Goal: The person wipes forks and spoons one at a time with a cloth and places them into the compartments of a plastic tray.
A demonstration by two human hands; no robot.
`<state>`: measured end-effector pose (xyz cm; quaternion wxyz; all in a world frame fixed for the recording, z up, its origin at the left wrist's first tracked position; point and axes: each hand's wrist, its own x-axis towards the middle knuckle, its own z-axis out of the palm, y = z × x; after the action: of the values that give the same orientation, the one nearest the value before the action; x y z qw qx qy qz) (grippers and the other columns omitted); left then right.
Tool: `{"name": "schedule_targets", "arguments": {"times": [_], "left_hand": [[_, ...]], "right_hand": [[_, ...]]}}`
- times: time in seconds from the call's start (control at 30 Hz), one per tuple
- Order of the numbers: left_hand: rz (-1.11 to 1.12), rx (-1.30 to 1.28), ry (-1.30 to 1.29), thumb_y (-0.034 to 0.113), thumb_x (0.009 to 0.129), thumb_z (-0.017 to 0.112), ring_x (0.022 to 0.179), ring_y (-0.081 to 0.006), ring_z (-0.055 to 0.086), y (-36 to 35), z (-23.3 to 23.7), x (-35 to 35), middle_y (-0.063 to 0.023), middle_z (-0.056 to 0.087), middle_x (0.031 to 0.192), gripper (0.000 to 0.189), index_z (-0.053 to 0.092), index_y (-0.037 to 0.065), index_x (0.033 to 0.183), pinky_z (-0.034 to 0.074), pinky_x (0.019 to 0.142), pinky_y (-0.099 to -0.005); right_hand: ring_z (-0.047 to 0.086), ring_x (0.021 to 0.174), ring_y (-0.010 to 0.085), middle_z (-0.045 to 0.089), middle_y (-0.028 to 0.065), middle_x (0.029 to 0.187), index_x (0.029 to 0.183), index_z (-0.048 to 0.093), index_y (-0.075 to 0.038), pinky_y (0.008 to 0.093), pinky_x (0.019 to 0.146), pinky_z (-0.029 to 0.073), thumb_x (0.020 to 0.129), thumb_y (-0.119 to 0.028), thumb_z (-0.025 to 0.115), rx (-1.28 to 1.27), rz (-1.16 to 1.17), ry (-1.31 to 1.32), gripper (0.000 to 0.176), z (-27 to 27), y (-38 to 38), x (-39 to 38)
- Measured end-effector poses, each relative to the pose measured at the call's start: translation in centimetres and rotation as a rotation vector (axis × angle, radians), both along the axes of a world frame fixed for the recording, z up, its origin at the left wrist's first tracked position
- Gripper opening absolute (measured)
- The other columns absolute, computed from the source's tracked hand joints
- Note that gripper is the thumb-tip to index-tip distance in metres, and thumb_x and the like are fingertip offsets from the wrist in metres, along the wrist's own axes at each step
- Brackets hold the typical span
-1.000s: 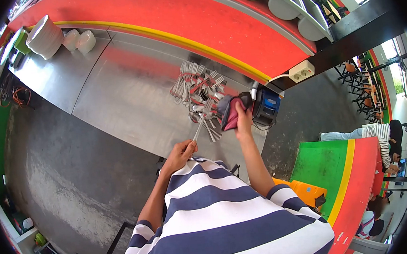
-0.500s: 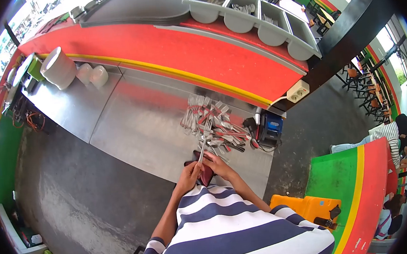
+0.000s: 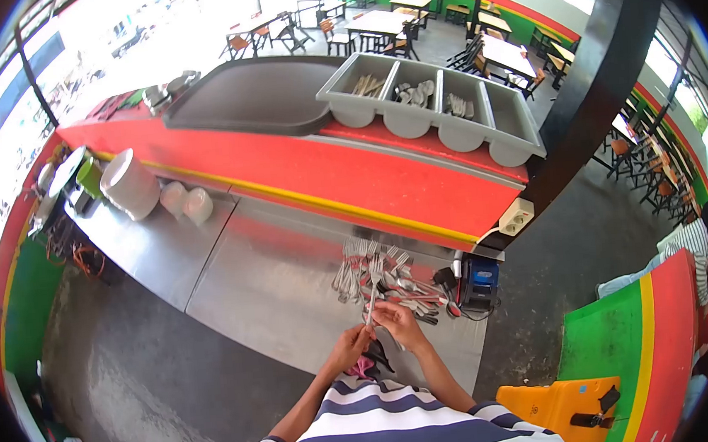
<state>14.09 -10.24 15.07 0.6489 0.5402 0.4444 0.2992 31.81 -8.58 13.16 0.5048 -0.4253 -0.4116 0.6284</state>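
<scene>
A person in a white and navy striped shirt (image 3: 404, 433) stands at a long silver metal tabletop (image 3: 268, 286), both forearms stretched forward over its near edge. The left hand (image 3: 349, 348) is closed around the lower handle of a silver metal fork (image 3: 373, 288), which points away from the body with its tines toward the far side. The right hand (image 3: 401, 325) is curled just beside the left, its fingertips at the handle of the fork; how firmly they press on it cannot be told. A crumpled pink and dark cloth (image 3: 360, 367) hangs beneath the hands, close to the shirt, partly hidden by the left one. Directly beyond the fork, a loose pile of silver metal forks and spoons (image 3: 348, 281) lies on the tabletop, overlapping in many directions. To the right of the pile is a blue and black boxy device (image 3: 481, 282), with a white power socket (image 3: 517, 216) above it. At the far left stand a tall stack of white plates (image 3: 130, 185) and, next to it, white bowls (image 3: 196, 206). On the red raised ledge (image 3: 317, 170) behind, a large dark flat tray (image 3: 253, 96) lies beside a gray plastic cutlery holder (image 3: 457, 136) with utensils sorted in its compartments.
</scene>
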Motion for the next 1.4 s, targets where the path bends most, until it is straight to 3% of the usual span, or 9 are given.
{"name": "schedule_targets", "arguments": {"times": [0.1, 0.23, 0.43, 0.57, 0.67, 0.8, 0.93, 1.13, 1.4], "left_hand": [[-0.099, 0.111, -0.003, 0.030, 0.103, 0.046, 0.061, -0.0061, 0.044, 2.1, 1.3, 1.6, 0.0036, 0.047, 0.065, 0.035, 0.062, 0.002, 0.088, 0.038, 0.055, -0.0242], [-0.125, 0.320, 0.040, 0.026, 0.100, 0.055, 0.064, -0.0064, 0.053, 7.1, 4.2, 4.5, -0.0002, 0.061, 0.072, 0.027, 0.065, 0.001, 0.096, 0.042, 0.059, -0.0245], [-0.021, 0.466, -0.049, 0.017, 0.090, 0.069, 0.069, -0.0071, 0.060, 15.5, 17.7, 11.2, -0.0042, 0.068, 0.075, 0.020, 0.064, -0.001, 0.097, 0.046, 0.062, -0.0241], [0.024, 0.958, -0.083, 0.015, 0.089, 0.069, 0.068, -0.0112, 0.065, 22.6, 24.3, 16.4, -0.0068, 0.069, 0.074, 0.018, 0.063, -0.001, 0.091, 0.049, 0.063, -0.0277], [-0.031, 0.996, 0.040, 0.020, 0.089, 0.068, 0.069, -0.0144, 0.068, 28.6, 28.4, 20.0, -0.0087, 0.070, 0.073, 0.022, 0.064, -0.002, 0.088, 0.051, 0.065, -0.0318], [-0.151, 1.223, 0.244, 0.031, 0.086, 0.071, 0.069, -0.0121, 0.067, 36.7, 27.9, 23.6, -0.0095, 0.071, 0.076, 0.034, 0.069, -0.002, 0.088, 0.051, 0.065, -0.0292], [-0.264, 0.959, 0.179, 0.029, 0.081, 0.075, 0.075, -0.0133, 0.069, 37.7, 28.0, 23.9, -0.0086, 0.073, 0.081, 0.033, 0.071, -0.002, 0.090, 0.053, 0.071, -0.0280], [-0.263, 1.042, 0.246, 0.025, 0.079, 0.074, 0.080, -0.0157, 0.069, 38.3, 27.1, 23.5, -0.0108, 0.073, 0.086, 0.032, 0.070, -0.002, 0.096, 0.054, 0.075, -0.0300], [-0.253, 1.070, 0.268, 0.017, 0.075, 0.066, 0.088, -0.0199, 0.069, 38.1, 26.2, 23.7, -0.0130, 0.072, 0.093, 0.033, 0.068, 0.000, 0.103, 0.053, 0.083, -0.0315]], "right_hand": [[0.063, 0.081, 0.0077, 0.067, 0.0020, 0.088, 0.114, 0.064, 0.003, 0.0232, 0.071, 0.050, 0.094, -0.014, 0.065, 0.082, -0.106, -0.096, 0.026, 0.2, 1.1, 1.2], [0.064, 0.072, 0.0089, 0.067, 0.0041, 0.080, 0.105, 0.065, 0.006, 0.0239, 0.066, 0.051, 0.095, -0.011, 0.062, 0.132, -0.229, -0.166, 0.019, 7.9, 3.5, 3.4], [0.062, 0.068, 0.0083, 0.066, 0.0033, 0.076, 0.102, 0.067, 0.003, 0.0231, 0.065, 0.048, 0.094, -0.013, 0.062, 0.537, -0.382, -0.355, 0.018, 18.7, 11.7, 9.4], [0.059, 0.066, 0.0077, 0.066, 0.0013, 0.072, 0.098, 0.068, 0.000, 0.0248, 0.061, 0.046, 0.093, -0.017, 0.064, 0.734, -0.460, -0.502, 0.018, 26.4, 18.2, 14.0], [0.060, 0.064, 0.0084, 0.066, 0.0032, 0.070, 0.095, 0.068, 0.001, 0.0261, 0.057, 0.047, 0.092, -0.018, 0.064, 0.901, -0.564, -0.629, 0.020, 29.5, 24.2, 17.8], [0.067, 0.067, 0.0140, 0.070, 0.0106, 0.074, 0.093, 0.070, 0.004, 0.0289, 0.061, 0.052, 0.088, -0.016, 0.067, 0.703, -0.687, -0.769, 0.021, 29.5, 28.8, 21.1], [0.071, 0.072, 0.0222, 0.071, 0.0157, 0.076, 0.086, 0.073, 0.002, 0.0335, 0.068, 0.054, 0.081, -0.014, 0.069, 0.431, -0.680, -0.817, 0.018, 29.2, 29.4, 21.8], [0.070, 0.085, 0.0359, 0.070, 0.0219, 0.084, 0.086, 0.074, -0.001, 0.0408, 0.077, 0.055, 0.075, -0.019, 0.071, 0.418, -0.658, -0.962, 0.020, 28.0, 30.6, 22.0], [0.068, 0.092, 0.0380, 0.071, 0.0204, 0.093, 0.089, 0.075, -0.007, 0.0442, 0.085, 0.054, 0.073, -0.020, 0.070, 0.315, -0.678, -1.257, 0.021, 28.4, 30.1, 20.2]]}}
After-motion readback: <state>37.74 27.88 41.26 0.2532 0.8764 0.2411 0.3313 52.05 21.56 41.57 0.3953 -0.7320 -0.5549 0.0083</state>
